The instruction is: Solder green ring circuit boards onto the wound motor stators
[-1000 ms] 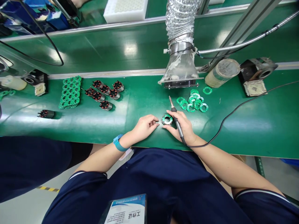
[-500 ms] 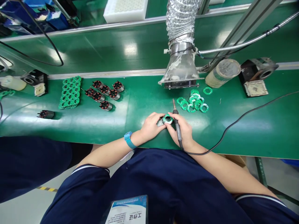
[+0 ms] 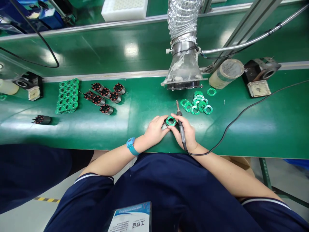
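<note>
Near the bench's front edge, my left hand (image 3: 155,130) is closed round a motor stator, mostly hidden by the fingers. A green ring-shaped circuit board (image 3: 171,121) faces up on top of it. My right hand (image 3: 187,132) has a soldering iron (image 3: 181,130) lying across it, tip pointing up and away from me. The thumb and fingertips of that same hand touch the ring board's edge. Beyond the iron's tip lies a loose pile of green ring boards (image 3: 198,102). Several stators (image 3: 105,92) with copper windings lie further left.
A clear fume duct (image 3: 184,66) hangs beyond my hands. Panels of green boards (image 3: 67,96) are stacked at left, near a single stator (image 3: 42,120). A round container (image 3: 226,73) and a soldering iron stand (image 3: 259,77) are at back right. The iron's cable (image 3: 229,125) crosses the bench rightward.
The whole view has shifted slightly. The ring board now faces the camera a little more squarely. Both hands keep their hold, and the soldering iron stays in my right hand.
</note>
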A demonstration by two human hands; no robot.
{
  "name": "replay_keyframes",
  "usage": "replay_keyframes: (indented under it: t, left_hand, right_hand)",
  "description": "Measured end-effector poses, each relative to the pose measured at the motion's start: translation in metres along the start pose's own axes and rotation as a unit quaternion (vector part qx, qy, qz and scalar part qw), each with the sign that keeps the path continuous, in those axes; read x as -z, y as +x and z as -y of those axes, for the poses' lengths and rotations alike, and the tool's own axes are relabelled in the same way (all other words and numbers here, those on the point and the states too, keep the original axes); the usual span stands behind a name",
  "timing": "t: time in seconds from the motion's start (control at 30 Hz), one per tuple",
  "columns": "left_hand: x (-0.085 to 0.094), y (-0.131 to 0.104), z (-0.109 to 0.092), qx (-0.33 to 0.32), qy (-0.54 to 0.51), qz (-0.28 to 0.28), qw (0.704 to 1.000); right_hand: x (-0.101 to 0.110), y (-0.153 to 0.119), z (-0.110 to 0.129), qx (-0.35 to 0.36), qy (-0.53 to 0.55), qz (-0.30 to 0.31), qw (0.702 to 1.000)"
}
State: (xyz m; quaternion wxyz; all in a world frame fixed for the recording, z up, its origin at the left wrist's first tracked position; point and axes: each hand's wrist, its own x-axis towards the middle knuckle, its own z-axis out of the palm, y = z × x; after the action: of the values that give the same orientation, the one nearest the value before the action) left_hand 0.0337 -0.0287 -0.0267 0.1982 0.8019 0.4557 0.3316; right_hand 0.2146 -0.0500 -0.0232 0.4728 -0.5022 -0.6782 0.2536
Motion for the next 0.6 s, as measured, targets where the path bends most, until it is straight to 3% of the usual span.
replay_keyframes:
  t: [0.1,0.2,0.3,0.37,0.43,0.53,0.6]
  left_hand:
    - [0.014,-0.005,0.004,0.011,0.017,0.045,0.999]
    - [0.027,-0.009,0.008,-0.019,0.021,0.073,0.997]
    - [0.031,-0.010,0.008,-0.014,-0.024,0.036,0.999]
    - [0.030,-0.006,0.005,0.034,-0.094,0.009,0.995]
    - [0.026,0.000,0.001,0.111,-0.198,0.008,0.974]
    - [0.021,0.012,-0.003,0.212,-0.347,0.060,0.912]
    - [0.021,0.019,-0.005,0.248,-0.389,0.096,0.882]
  right_hand:
    - [0.001,-0.002,-0.003,-0.001,0.004,0.011,1.000]
    - [0.003,-0.003,-0.006,0.007,0.011,0.017,1.000]
    - [0.007,-0.003,-0.006,0.006,0.000,0.020,1.000]
    - [0.010,-0.003,-0.005,0.004,-0.005,0.016,1.000]
    - [0.012,-0.001,-0.003,0.010,-0.008,0.015,1.000]
    - [0.014,0.002,0.000,0.027,-0.019,0.028,0.999]
    - [0.016,0.004,0.003,0.036,-0.029,0.033,0.998]
